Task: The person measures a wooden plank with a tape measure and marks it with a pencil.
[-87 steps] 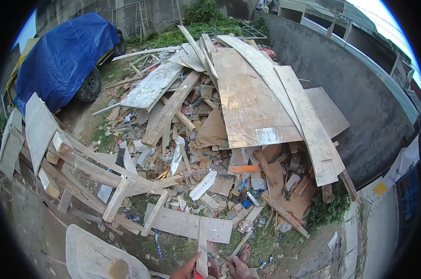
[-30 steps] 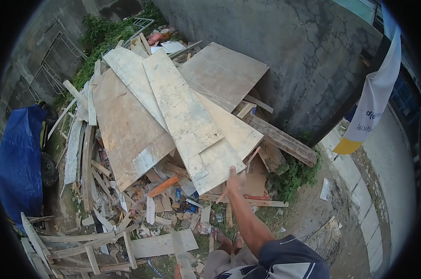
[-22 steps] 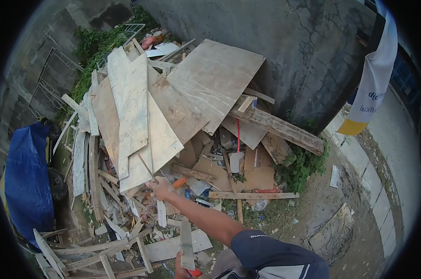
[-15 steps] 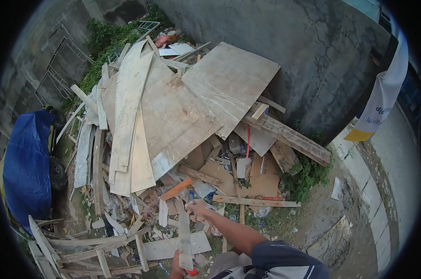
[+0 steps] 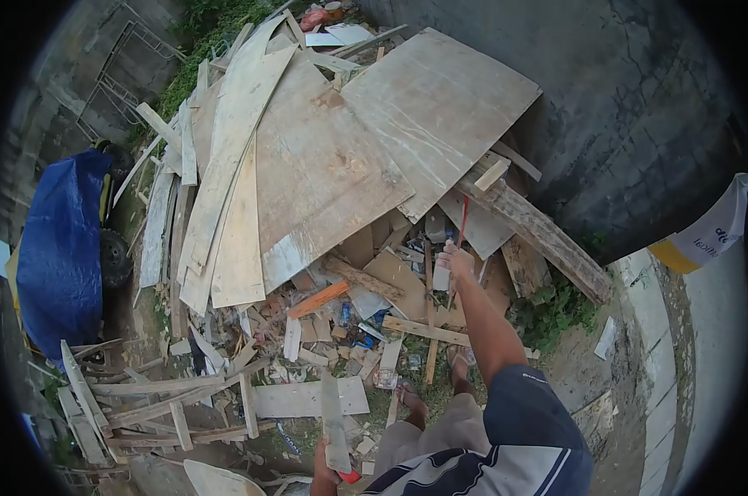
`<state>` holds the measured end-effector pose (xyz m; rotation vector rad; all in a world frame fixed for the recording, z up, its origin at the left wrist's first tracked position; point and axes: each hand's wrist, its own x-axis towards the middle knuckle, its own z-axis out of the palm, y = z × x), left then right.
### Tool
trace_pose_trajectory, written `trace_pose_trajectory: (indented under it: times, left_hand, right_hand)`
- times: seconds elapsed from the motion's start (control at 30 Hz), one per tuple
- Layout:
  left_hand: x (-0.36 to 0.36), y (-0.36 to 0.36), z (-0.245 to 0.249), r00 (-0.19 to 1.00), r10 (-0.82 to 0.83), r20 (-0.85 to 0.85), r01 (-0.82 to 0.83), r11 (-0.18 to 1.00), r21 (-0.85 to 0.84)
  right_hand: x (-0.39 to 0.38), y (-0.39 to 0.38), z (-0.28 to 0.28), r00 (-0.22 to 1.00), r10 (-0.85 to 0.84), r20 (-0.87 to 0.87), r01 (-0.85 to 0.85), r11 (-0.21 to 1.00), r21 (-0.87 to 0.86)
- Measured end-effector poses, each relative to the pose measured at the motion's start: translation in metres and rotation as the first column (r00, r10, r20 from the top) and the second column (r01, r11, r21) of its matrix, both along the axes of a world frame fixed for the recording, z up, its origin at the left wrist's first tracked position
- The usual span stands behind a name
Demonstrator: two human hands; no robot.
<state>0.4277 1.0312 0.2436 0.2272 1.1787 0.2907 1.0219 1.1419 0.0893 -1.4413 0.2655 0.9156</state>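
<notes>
The left grip point(image 5: 323, 468), between 6 and 7 o'clock in the view, is closed around the lower end of a flat tapered piece point(image 5: 334, 422), which points toward 12 o'clock. The right grip point(image 5: 457, 263) is at 3 o'clock, with a red strip point(image 5: 464, 219) just off its fingertips at 12 o'clock; whether it holds anything cannot be determined. A heavy beam point(image 5: 547, 238) slants at 3 o'clock.

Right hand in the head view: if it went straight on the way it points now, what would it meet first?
The right hand would probably meet the red strip first, with the large plywood sheet beyond; depth is unclear, so it may already touch the strip.
</notes>
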Motion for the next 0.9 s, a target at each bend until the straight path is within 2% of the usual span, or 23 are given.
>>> trace_pose_trajectory:
  times: [0.03,0.1,0.17,0.2,0.23,0.27,0.33,0.37,0.43,0.47,0.5,0.53,0.57,0.6,0.63,0.67,0.73,0.83,0.9]
  left_hand:
    - [0.007,-0.013,0.013,1.0,-0.001,-0.031,0.001,1.0,0.0]
    - [0.039,-0.027,0.022,0.98,0.162,-0.117,-0.171,0.983,-0.07]
    - [0.064,-0.011,0.017,0.982,0.162,-0.096,-0.166,0.986,-0.028]
    - [0.076,0.001,0.015,0.983,0.168,-0.07,-0.169,0.986,-0.002]
    - [0.086,0.007,0.015,0.983,0.179,-0.046,-0.178,0.984,0.018]
    - [0.095,0.008,0.016,0.981,0.192,-0.023,-0.191,0.981,0.032]
    - [0.111,0.005,0.015,0.975,0.221,0.022,-0.222,0.974,0.045]
    - [0.122,0.005,0.011,0.972,0.23,0.048,-0.232,0.972,0.046]
    - [0.145,-0.006,0.002,0.964,0.247,0.095,-0.25,0.968,0.025]
    - [0.151,-0.015,0.0,0.963,0.248,0.102,-0.25,0.968,0.004]
    - [0.151,-0.027,0.002,0.968,0.235,0.092,-0.234,0.972,-0.028]
    - [0.148,-0.036,0.008,0.975,0.208,0.075,-0.203,0.977,-0.062]
    - [0.152,-0.035,0.011,0.983,0.169,0.068,-0.163,0.983,-0.087]
    - [0.156,-0.031,0.014,0.988,0.136,0.067,-0.129,0.986,-0.101]
    - [0.161,-0.03,0.016,0.991,0.118,0.07,-0.11,0.988,-0.11]
    - [0.163,-0.03,0.02,0.991,0.111,0.071,-0.103,0.988,-0.111]
    - [0.165,-0.031,0.027,0.99,0.118,0.081,-0.11,0.989,-0.1]
    - [0.169,-0.036,0.03,0.976,0.178,0.126,-0.171,0.983,-0.066]
    - [0.165,-0.05,0.033,0.969,0.214,0.127,-0.207,0.976,-0.064]
  right_hand:
    - [0.006,0.01,0.004,1.0,-0.001,-0.031,0.001,1.0,0.0]
    - [0.027,0.038,0.025,0.999,0.045,0.008,-0.045,0.999,-0.004]
    - [0.045,0.07,0.003,0.998,0.052,0.019,-0.053,0.996,0.072]
    - [0.053,0.089,0.011,0.997,0.066,0.038,-0.07,0.989,0.132]
    - [0.057,0.103,0.018,0.997,0.043,-0.058,-0.031,0.978,0.205]
    - [0.054,0.119,0.026,0.997,0.05,-0.056,-0.036,0.975,0.22]
    - [0.039,0.142,0.043,0.955,-0.164,0.249,0.159,0.986,0.041]
    - [0.037,0.145,0.047,0.94,-0.108,0.323,0.125,0.992,-0.032]
    - [0.023,0.15,0.083,0.915,-0.187,0.359,0.156,0.981,0.113]
    - [0.011,0.151,0.13,0.927,-0.218,0.304,0.179,0.972,0.152]
    - [0.003,0.134,0.21,0.964,-0.195,0.18,0.162,0.97,0.182]
    - [-0.01,0.165,0.194,0.945,-0.327,-0.005,0.287,0.824,0.489]
    - [-0.015,0.157,0.248,0.96,-0.281,0.013,0.243,0.851,0.466]
    - [-0.015,0.156,0.287,0.981,-0.181,-0.072,0.192,0.837,0.513]
    - [-0.018,0.17,0.309,0.986,-0.156,-0.051,0.158,0.815,0.558]
    - [-0.015,0.173,0.343,0.975,-0.128,-0.18,0.214,0.743,0.634]
    - [-0.009,0.196,0.37,0.964,-0.104,-0.245,0.252,0.657,0.711]
    - [0.004,0.23,0.383,0.96,-0.147,-0.237,0.276,0.617,0.737]
    - [0.014,0.233,0.392,0.956,-0.102,-0.273,0.277,0.61,0.743]
